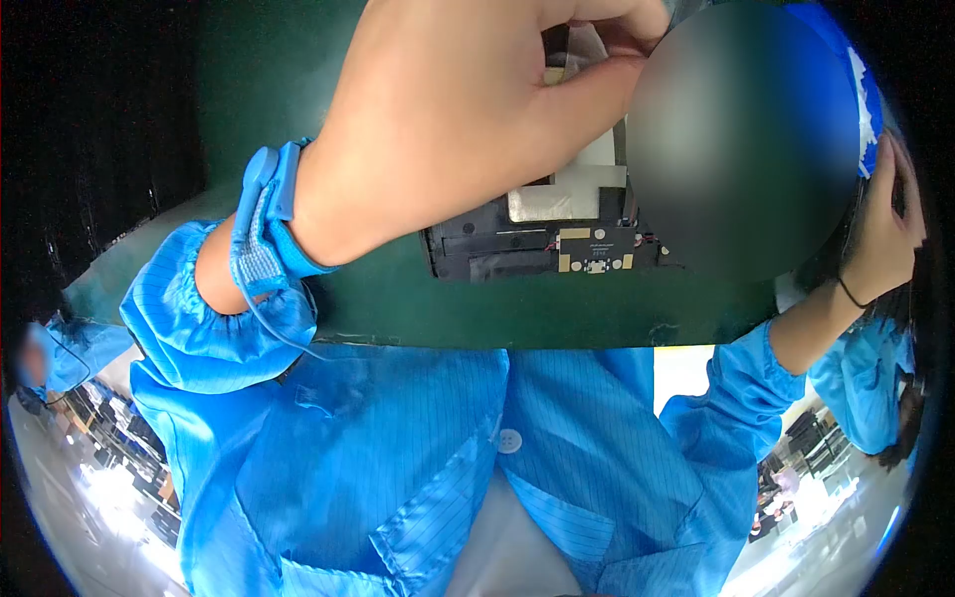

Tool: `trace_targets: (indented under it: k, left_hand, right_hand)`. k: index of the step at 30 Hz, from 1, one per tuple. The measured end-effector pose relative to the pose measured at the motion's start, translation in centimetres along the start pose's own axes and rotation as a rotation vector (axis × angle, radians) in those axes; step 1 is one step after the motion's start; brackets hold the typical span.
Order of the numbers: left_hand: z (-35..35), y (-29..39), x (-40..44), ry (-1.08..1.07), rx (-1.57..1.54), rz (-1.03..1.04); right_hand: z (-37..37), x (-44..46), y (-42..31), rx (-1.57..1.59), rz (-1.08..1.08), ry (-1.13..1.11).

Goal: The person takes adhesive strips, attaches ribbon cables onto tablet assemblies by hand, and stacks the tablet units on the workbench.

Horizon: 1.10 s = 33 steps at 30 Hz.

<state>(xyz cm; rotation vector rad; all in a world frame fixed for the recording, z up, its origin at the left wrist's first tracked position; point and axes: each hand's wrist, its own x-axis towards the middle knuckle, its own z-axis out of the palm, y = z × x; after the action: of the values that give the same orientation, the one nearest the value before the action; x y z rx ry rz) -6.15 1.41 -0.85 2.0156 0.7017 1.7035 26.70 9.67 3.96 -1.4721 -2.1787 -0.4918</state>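
Observation:
An opened black electronic device (477,244) lies on the green work surface. A small black circuit board (602,249) with gold pads sits at its near edge, and a silvery-white rectangular piece (557,202) lies above that. My left hand (487,109) reaches over the device, thumb and fingers pinched together at its far part. A translucent strip (585,45) shows behind the thumb, but what the fingertips hold is unclear. At the far right my right hand (883,229) has bent fingers at a blue object (863,95) with a ragged white patch. A blurred round area hides much there.
A blue wrist strap (267,214) with a thin cord is on my left wrist. The green surface's near edge (557,345) runs close to my blue coat (418,438). Other people in blue sleeves (860,398) are at both sides.

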Motion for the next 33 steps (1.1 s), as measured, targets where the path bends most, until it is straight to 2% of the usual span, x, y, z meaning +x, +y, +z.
trace_targets:
  k: [3,4,5,6,7,9,10,12,23,26,33]
  left_hand:
    - [-0.3,0.9,0.5,-0.028,-0.002,-0.088]
    - [-0.6,1.4,0.8,-0.032,0.006,-0.108]
    - [-1.4,2.4,1.2,-0.204,0.257,-0.238]
    - [-1.7,3.0,1.4,-0.277,0.387,-0.312]
    - [-2.0,3.5,1.6,-0.363,0.519,-0.378]
    - [-2.1,3.5,1.7,-0.339,0.435,-0.435]
    - [-1.9,3.5,1.6,-0.328,0.419,-0.425]
    - [-1.8,3.3,1.1,-0.306,0.392,-0.404]
    - [-1.3,3.6,-0.5,-0.278,0.349,-0.363]
    - [-0.9,3.5,-0.6,-0.277,0.344,-0.364]
    - [-0.6,3.5,-0.9,-0.274,0.333,-0.367]
  right_hand:
    - [-1.1,-1.7,-5.7,0.355,-0.018,-0.037]
    - [-1.8,-2.1,-7.7,0.459,-0.150,-0.132]
    - [-2.5,-2.5,-9.6,0.580,-0.275,-0.246]
    - [-3.2,-3.0,-11.6,0.701,-0.383,-0.376]
    - [-3.5,-3.1,-12.9,0.675,-0.548,-0.435]
    - [-3.6,-4.0,-14.0,0.646,-0.542,-0.451]
    - [-2.5,-4.6,-14.2,0.651,-0.541,-0.310]
    - [-2.3,-4.7,-14.1,0.646,-0.531,-0.307]
    - [-2.4,-5.1,-14.2,0.676,-0.445,-0.311]
    - [-3.0,-4.9,-14.1,0.696,-0.447,-0.451]
    - [-2.9,-5.4,-13.8,0.687,-0.487,-0.412]
